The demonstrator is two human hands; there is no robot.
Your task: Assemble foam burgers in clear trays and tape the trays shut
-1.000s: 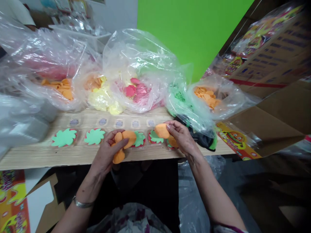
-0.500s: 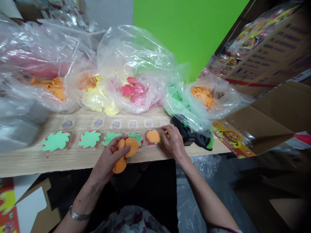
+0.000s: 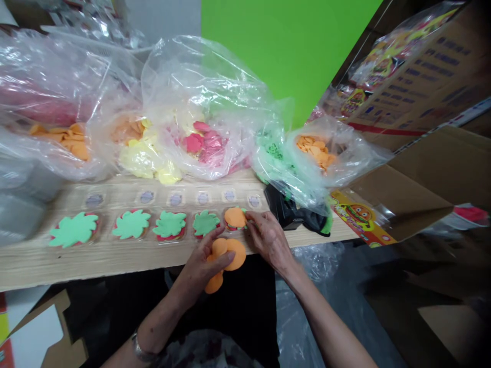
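Four green, jagged foam leaves [image 3: 74, 229] lie in clear plastic trays [image 3: 101, 228] on the pale wooden table [image 3: 115, 261]. Near the fourth, the left hand [image 3: 197, 268] pinches several rounded orange foam pieces [image 3: 236, 254]. A flat orange foam disc [image 3: 234, 217] lies uppermost in a fifth; beside it, the right hand [image 3: 269, 237] bends its fingers, whether pinching anything I cannot tell.

matt foam-like orange discs [image 3: 236, 255]; glossy clear plastic bags [image 3: 203, 76]; smooth wood-grain tabletop [image 3: 126, 258]

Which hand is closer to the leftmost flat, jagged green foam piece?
Left. The left hand is right of that jagged green foam piece; the right hand is even farther right.
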